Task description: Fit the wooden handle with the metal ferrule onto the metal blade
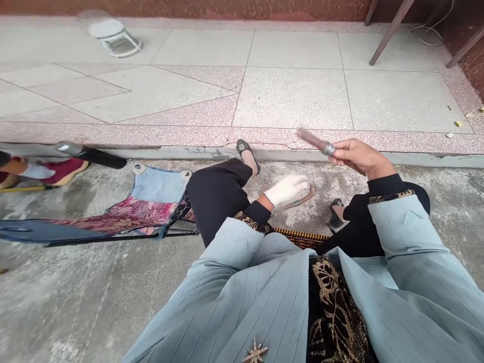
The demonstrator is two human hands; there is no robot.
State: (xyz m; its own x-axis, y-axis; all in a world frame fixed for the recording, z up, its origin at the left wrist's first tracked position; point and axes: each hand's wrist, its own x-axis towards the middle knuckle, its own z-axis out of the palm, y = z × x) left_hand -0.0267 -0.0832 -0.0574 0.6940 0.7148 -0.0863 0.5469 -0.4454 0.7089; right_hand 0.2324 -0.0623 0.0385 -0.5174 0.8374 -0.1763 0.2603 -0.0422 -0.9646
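Observation:
My left hand (288,189), in a white knitted glove, is closed low between my knees. A thin, curved brownish strip (303,200) bends round beneath its fingers and appears gripped in them; its kind is unclear. My bare right hand (357,155) is raised to the right, its fingers pinching a short brown stick (312,139). Grey metal, coiled or ringed, wraps the stick near my fingertips. The stick's free end points up and left, slightly blurred, apart from the gloved hand.
Left of my knee lies a patterned cloth lounger (139,212) on a dark frame. A raised tiled ledge (291,96) runs ahead, with a white stool (113,35) and brown furniture legs (391,33). Another person's maroon shoe (66,169) is at far left.

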